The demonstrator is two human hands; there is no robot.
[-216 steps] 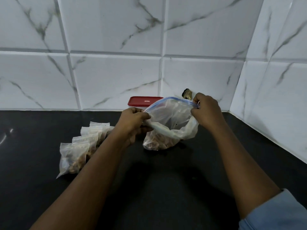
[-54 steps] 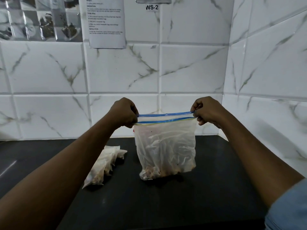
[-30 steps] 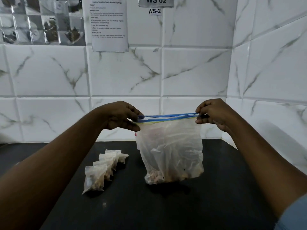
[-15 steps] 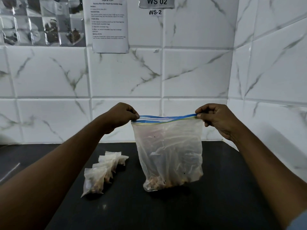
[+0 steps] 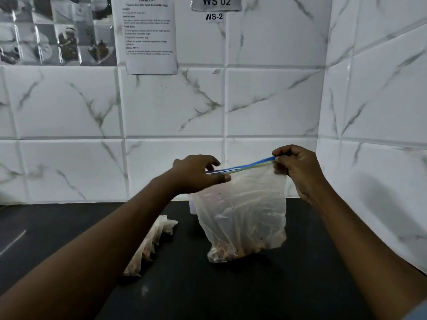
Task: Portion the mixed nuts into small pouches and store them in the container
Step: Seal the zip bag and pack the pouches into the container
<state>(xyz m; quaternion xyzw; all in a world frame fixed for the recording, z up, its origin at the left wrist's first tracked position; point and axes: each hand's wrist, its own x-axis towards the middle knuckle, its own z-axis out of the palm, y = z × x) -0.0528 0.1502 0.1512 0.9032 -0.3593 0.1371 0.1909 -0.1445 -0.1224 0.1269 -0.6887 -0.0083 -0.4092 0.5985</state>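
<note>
Over the black countertop filling the lower frame, our zip bag of mixed nuts hangs at centre. Our right hand and left hand pinch its blue seal at either end. Small pouches lie lower left.

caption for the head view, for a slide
Left hand and right hand pinch the zip of the bag, filled pouches beside it on the counter.
</note>
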